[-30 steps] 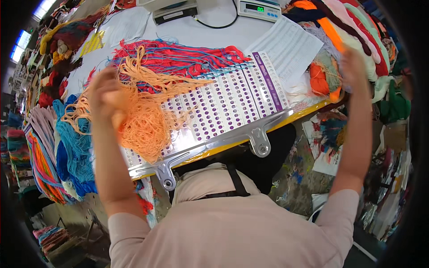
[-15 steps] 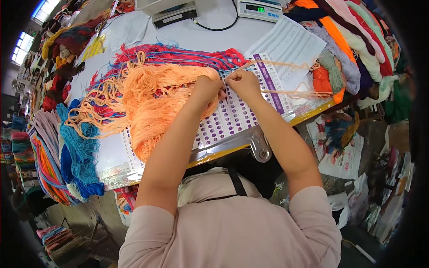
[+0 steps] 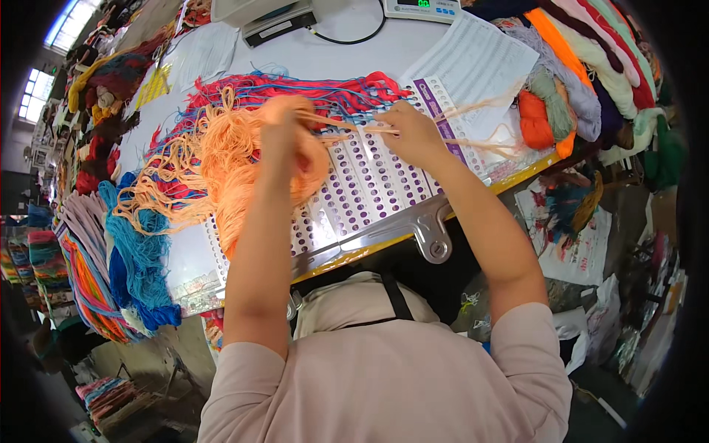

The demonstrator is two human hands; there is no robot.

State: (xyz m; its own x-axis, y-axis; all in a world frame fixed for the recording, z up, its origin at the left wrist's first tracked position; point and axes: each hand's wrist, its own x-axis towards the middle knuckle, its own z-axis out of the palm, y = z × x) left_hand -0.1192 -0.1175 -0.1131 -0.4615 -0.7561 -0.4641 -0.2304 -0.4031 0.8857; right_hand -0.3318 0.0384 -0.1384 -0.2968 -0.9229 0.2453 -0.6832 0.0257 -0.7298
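Note:
A large peach-orange yarn skein [image 3: 235,170] lies in a loose heap on the left half of the table. My left hand [image 3: 281,131] is closed on its right end; motion smears the hand, and yarn partly hides its fingers. My right hand [image 3: 415,136] pinches several peach strands [image 3: 353,127], which stretch across to the skein. Loose strand ends trail right from this hand. Red and blue yarn [image 3: 317,92] lies behind and under the skein. Below my hands are white cards with rows of purple-ringed holes [image 3: 362,181], with a purple band at the right.
A digital scale display [image 3: 421,7] and scale base [image 3: 279,26] stand at the back. Printed sheets [image 3: 480,59] lie right of centre. Coloured skeins [image 3: 565,74] crowd the right side; blue skeins [image 3: 144,251] hang over the left edge. A metal clip [image 3: 432,236] sits at the front edge.
My left hand has moved left, carrying the skein's right end and baring more of the cards. Peach strands now stretch between my hands, which were close together before. The trailing ends have shifted left.

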